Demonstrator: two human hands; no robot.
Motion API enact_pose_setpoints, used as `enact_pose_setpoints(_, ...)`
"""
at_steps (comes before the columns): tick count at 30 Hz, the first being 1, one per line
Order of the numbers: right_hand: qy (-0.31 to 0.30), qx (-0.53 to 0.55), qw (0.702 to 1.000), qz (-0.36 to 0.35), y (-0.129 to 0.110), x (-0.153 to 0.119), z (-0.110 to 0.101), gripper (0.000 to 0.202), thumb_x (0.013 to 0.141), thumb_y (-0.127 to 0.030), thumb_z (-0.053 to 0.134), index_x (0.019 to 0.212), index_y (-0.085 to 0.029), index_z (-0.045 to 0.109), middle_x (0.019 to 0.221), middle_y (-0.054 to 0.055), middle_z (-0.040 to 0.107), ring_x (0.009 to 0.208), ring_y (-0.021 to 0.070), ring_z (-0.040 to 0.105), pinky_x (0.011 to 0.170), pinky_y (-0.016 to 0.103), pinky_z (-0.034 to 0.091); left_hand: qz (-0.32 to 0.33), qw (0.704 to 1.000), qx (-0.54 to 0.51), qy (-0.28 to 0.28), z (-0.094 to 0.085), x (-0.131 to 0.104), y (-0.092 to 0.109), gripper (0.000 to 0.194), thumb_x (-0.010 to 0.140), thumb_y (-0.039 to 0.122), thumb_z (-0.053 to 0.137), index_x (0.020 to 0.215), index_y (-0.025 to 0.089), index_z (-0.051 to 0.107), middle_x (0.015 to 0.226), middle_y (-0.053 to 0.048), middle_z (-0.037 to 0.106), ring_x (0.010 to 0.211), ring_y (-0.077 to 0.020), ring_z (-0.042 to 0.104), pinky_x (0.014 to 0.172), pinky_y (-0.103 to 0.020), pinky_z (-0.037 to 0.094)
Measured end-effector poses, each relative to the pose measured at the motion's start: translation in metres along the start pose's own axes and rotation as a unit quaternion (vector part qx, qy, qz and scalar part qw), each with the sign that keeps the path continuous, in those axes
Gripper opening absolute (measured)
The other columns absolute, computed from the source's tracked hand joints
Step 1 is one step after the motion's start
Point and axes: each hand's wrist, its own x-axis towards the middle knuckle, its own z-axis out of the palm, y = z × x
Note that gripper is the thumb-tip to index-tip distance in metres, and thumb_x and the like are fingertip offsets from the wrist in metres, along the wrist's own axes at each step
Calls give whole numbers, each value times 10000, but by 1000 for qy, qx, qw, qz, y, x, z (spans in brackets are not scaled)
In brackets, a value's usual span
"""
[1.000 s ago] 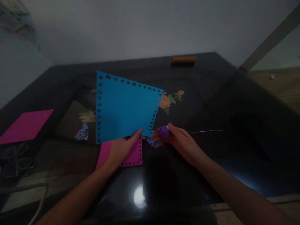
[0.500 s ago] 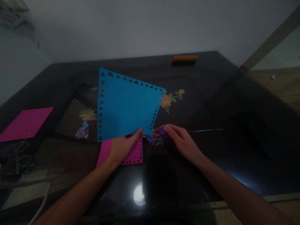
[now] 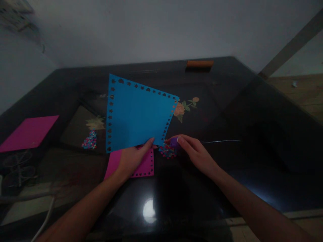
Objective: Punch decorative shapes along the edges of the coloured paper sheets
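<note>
My left hand (image 3: 135, 156) grips a blue sheet of paper (image 3: 137, 117) by its lower edge, thumb on top, and holds it tilted above the table. Star and heart holes run along its left, top and right edges. In my right hand (image 3: 193, 149) is a small purple paper punch (image 3: 174, 142), at the sheet's lower right corner; the fingers partly cover it. Just below the punch lies a pile of punched confetti (image 3: 168, 152) in pink, blue and white. Under my left hand a pink sheet (image 3: 144, 164) with punched edges rests on the table, partly hidden.
Another pink sheet (image 3: 30, 132) lies at the left of the dark glossy table (image 3: 222, 101). A second confetti heap (image 3: 90, 139) sits nearer the blue sheet. An orange-brown cylinder (image 3: 200, 64) is at the back edge. Printed flowers (image 3: 179, 109) show on the tabletop.
The purple punch has turned slightly in my right hand at the sheet's corner. The blue sheet's left side has shifted a little to the right; both hands stay nearly in place.
</note>
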Motion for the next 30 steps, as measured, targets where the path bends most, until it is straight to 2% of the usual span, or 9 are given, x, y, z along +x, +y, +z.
enact_pose_setpoints(3, 19, 1, 1000, 13, -2, 0, -1, 295, 884, -412, 489, 991, -208, 674, 996, 43, 699, 948, 193, 622, 858, 333, 462, 9, 1000, 7, 4, 0, 1, -2, 275, 754, 437, 578, 621, 235, 709, 724, -34, 751, 867, -281, 667, 1037, -437, 342)
enact_pose_setpoints(5, 24, -3, 999, 25, -3, 0, -1, 277, 858, -384, 534, 1045, -221, 658, 979, 35, 697, 891, 180, 628, 790, 319, 487, 11, 1000, 9, 6, 0, 1, -3, 275, 752, 436, 583, 614, 232, 705, 730, -35, 751, 880, -283, 664, 1042, -443, 332)
enact_pose_setpoints(9, 15, 11, 999, 50, -1, 0, -1, 272, 796, -328, 616, 1048, -231, 652, 897, 19, 683, 708, 140, 611, 651, 290, 500, 7, 1000, -2, 2, 1, 1, -6, 281, 756, 430, 587, 596, 223, 687, 684, -40, 741, 807, -271, 678, 986, -436, 398)
enact_pose_setpoints(15, 17, 90, 994, 63, 9, 1, -1, 391, 628, -228, 756, 1001, -220, 639, 1018, 43, 669, 875, 187, 635, 779, 355, 521, 9, 999, -42, 24, 4, 3, -9, 237, 754, 388, 596, 652, 183, 658, 706, -57, 730, 733, -242, 682, 823, -396, 507)
enact_pose_setpoints(19, 22, 82, 995, 54, 10, 0, -2, 339, 654, -200, 724, 980, -209, 633, 1015, 50, 670, 890, 194, 642, 822, 388, 513, 24, 999, -38, 30, 3, 4, -7, 236, 754, 380, 580, 682, 162, 634, 705, -59, 715, 672, -223, 668, 701, -354, 524)
enact_pose_setpoints(23, 25, 70, 997, 29, 9, -1, -3, 361, 690, -228, 711, 1038, -208, 617, 1010, 49, 673, 885, 183, 647, 855, 393, 500, 46, 999, 6, 20, 0, 3, -4, 301, 776, 413, 535, 615, 169, 606, 605, -39, 676, 584, -209, 631, 583, -308, 488)
enact_pose_setpoints(30, 35, 12, 999, -13, 6, -2, -3, 281, 731, -283, 698, 989, -187, 642, 963, 51, 675, 879, 178, 632, 834, 364, 496, 63, 998, 18, 9, 1, 3, -5, 316, 786, 445, 512, 624, 184, 587, 614, -32, 670, 583, -204, 615, 560, -283, 460)
